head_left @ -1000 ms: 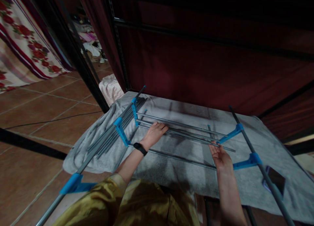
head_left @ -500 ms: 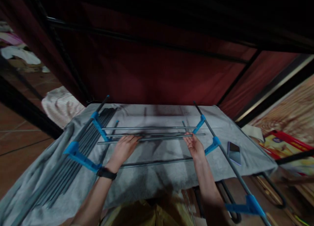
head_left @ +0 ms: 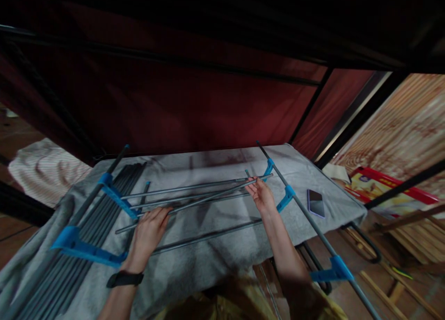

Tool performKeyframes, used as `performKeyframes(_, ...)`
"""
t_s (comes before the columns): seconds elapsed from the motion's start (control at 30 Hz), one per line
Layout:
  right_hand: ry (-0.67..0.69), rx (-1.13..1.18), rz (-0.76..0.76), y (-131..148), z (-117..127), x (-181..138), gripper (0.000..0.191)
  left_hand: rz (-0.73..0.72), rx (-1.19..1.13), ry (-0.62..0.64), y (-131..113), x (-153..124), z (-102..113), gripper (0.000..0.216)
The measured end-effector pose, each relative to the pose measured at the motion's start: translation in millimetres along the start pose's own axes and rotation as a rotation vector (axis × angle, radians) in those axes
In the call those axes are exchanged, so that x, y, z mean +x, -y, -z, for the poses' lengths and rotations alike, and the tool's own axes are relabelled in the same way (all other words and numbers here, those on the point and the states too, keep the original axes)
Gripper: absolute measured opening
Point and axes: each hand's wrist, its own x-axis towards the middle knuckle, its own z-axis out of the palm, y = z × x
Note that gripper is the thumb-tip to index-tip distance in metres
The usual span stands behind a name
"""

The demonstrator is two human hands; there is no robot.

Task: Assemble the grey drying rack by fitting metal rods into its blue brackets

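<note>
Several thin grey metal rods (head_left: pixel 194 195) lie across a grey cloth (head_left: pixel 208 259). My left hand (head_left: pixel 148 232), with a black wristband, is closed round one rod near its left end. At the same rod's right end my right hand (head_left: pixel 261 195) pinches it, beside a blue plastic bracket (head_left: pixel 268 168). This rod (head_left: pixel 208 198) slants up from left to right above the others. A side pole with blue brackets (head_left: pixel 288 197) runs along the right, and another with blue brackets (head_left: pixel 111 192) along the left.
A bundle of spare grey rods (head_left: pixel 86 236) lies on the left of the cloth. A phone (head_left: pixel 315 203) rests on the cloth at the right. Dark red fabric walls (head_left: pixel 194 102) and black frame bars enclose the back. Wooden slats and a colourful box (head_left: pixel 382 190) lie on the right.
The view has swung right. Both hands have closed on one rod and lifted it; its left end has come toward me, so it now slants across the others.
</note>
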Motion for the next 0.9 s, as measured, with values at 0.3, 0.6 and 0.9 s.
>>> performKeyframes(0.3,-0.131,-0.018,-0.051,-17.9,33.3,-2.0,0.009,0.082,0.1,-0.129,-9.6,1.4,13.3,0.028)
performKeyframes(0.6,-0.238,-0.049,-0.156,-40.5,81.4,7.8,0.013,0.233,0.137,-0.244,-53.5,22.7,36.6,0.025)
performKeyframes(0.9,-0.279,-0.061,-0.269,-52.0,100.4,14.5,0.024,0.559,-0.167,-0.56,-52.8,31.3,40.5,0.081)
